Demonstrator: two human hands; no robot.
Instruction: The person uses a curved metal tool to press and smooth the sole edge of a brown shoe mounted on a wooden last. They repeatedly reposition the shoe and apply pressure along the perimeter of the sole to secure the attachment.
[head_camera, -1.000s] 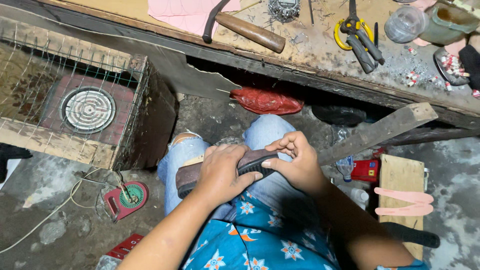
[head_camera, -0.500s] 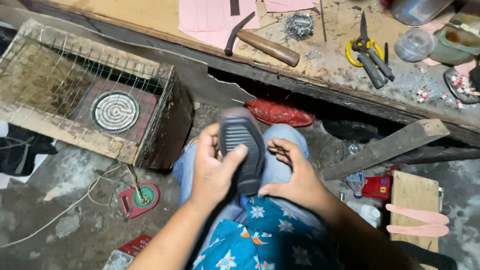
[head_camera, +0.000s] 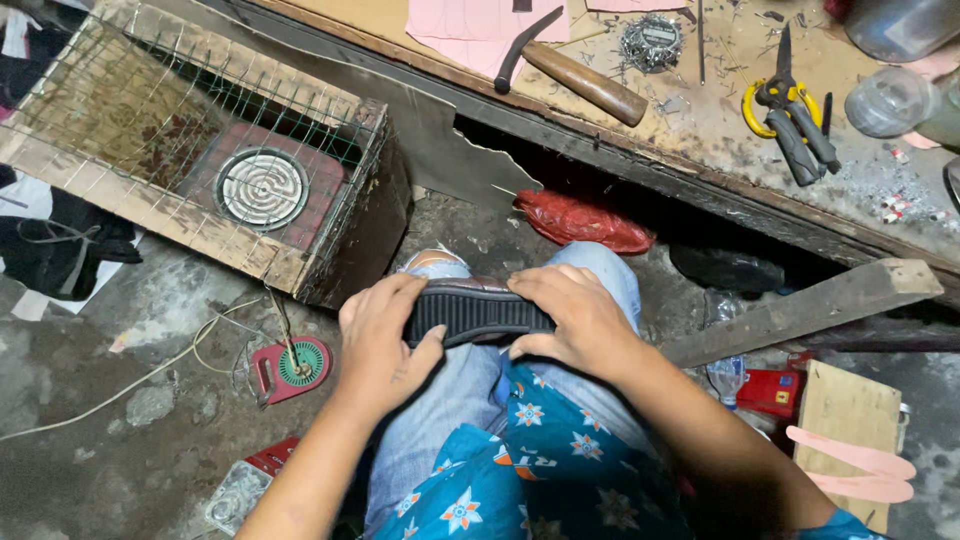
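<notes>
At the far left a wire-covered wooden box (head_camera: 200, 150) with a round heater coil (head_camera: 263, 188) is seen on the concrete floor (head_camera: 120, 420), and a small red reel (head_camera: 292, 368) lies just in front of it. In the middle, a black ridged shoe sole (head_camera: 478, 313) is held across the lap in blue jeans (head_camera: 455, 400) — the left hand (head_camera: 378, 345) is curled around its left end, thumb beneath, while the right hand (head_camera: 575, 318) is clamped over its right end, fingers pressed together on top. To the right, a hammer (head_camera: 585, 75) and yellow-handled pliers (head_camera: 790, 115) are laid on the workbench (head_camera: 700, 120) — a wooden plank (head_camera: 800, 310) is propped below it.
</notes>
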